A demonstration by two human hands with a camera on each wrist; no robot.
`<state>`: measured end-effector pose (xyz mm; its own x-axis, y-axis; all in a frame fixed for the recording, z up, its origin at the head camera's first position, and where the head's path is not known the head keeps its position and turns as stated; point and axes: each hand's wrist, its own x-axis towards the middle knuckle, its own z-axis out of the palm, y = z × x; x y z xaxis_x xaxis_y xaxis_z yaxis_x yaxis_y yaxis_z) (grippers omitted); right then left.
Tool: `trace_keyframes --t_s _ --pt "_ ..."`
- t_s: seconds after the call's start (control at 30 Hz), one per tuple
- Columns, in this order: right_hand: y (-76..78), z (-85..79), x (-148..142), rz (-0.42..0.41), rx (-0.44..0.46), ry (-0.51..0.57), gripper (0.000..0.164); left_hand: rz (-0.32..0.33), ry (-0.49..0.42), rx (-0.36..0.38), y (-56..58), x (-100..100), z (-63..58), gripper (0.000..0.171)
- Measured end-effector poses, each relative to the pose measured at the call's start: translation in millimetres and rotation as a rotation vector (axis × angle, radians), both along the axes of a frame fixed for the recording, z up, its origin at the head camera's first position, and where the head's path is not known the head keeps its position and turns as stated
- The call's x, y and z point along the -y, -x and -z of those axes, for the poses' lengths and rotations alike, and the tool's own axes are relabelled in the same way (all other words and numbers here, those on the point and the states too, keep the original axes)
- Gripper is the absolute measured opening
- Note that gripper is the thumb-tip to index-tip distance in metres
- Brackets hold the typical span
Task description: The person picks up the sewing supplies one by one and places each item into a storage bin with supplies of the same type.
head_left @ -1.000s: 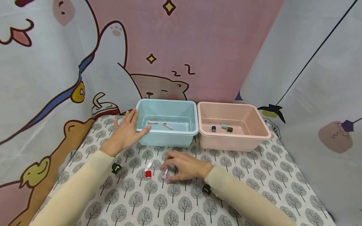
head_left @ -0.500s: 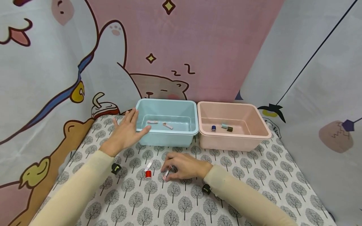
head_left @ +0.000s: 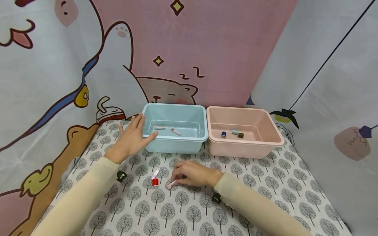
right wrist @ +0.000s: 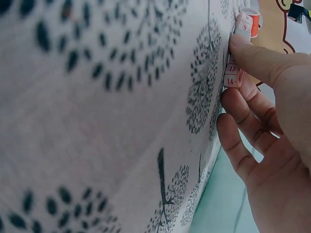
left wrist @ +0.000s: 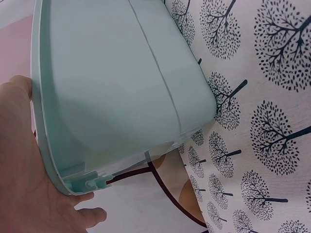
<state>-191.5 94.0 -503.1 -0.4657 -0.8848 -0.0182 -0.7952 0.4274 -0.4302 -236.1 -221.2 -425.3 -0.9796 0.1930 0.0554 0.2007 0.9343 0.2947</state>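
Note:
My right hand (head_left: 191, 173) pinches a folded measuring tape (head_left: 171, 184) close over the tablecloth; red numbers show on the tape (right wrist: 233, 77) in the right wrist view, partly covered by the thumb. Left of it stands a red thread spool (head_left: 155, 183), with a small white strip (head_left: 155, 173) right behind it. My left hand (head_left: 129, 141) rests with spread fingers at the left front corner of the light blue bin (head_left: 174, 146). In the left wrist view, that hand (left wrist: 29, 160) lies along the bin's rim. Two more folded tapes (head_left: 175, 131) lie inside the blue bin.
A pink bin (head_left: 236, 149) stands right beside the blue one. It holds a dark blue spool (head_left: 223, 134), a pale blue spool (head_left: 234, 131) and a dark olive spool (head_left: 240, 135). The tree-print tablecloth (head_left: 165, 213) reaches back to a cartoon-patterned curtain (head_left: 224, 49).
My right fingers have closed on the measuring tape and turned it to a flatter angle. The left hand, the bins and the red spool have stayed in place.

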Motion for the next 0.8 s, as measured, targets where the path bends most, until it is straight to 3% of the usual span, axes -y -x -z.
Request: trace_keyframes --t_s 0.4,0.67,0.8 --pt "0.7 -6.5 -4 -0.005 -0.069 0.009 0.019 -0.002 0.003 -0.006 -0.7 0 0.5 0.117" --pt "4.6 -21.4 -3 -0.028 -0.063 0.081 0.018 -0.005 -0.004 -0.012 -2.1 -1 -1.3 0.114" --pt "4.0 -29.2 -3 -0.014 -0.119 0.065 0.019 -0.005 -0.001 -0.013 -2.1 -1 -1.1 0.117"
